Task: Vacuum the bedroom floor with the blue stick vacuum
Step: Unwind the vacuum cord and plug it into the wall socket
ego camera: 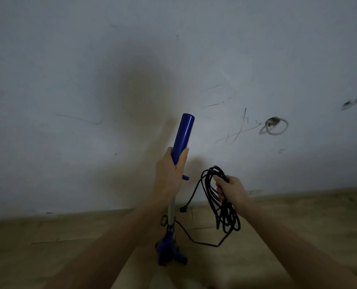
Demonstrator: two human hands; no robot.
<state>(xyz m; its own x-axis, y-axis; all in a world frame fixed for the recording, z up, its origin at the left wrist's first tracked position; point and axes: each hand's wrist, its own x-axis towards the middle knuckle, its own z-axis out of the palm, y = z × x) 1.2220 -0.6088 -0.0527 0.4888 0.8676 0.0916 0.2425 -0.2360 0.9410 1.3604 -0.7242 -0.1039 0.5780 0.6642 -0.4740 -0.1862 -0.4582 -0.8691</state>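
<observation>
From the head camera, the blue stick vacuum point(182, 135) stands nearly upright on the wooden floor point(69, 243), close to a scuffed white wall point(90, 69). The left hand point(169, 176) is wrapped firmly around the lower part of the blue handle, with the handle's top rising above the fist. Below the hand a grey tube runs down to the blue floor head point(171, 253), which rests on the floor between the two forearms. The right hand point(228, 189) is closed around a bundle of black cord point(223, 213), whose loops hang below the fist. One strand trails across to the vacuum's lower tube, and the plug point(182, 209) dangles just beside the tube.
</observation>
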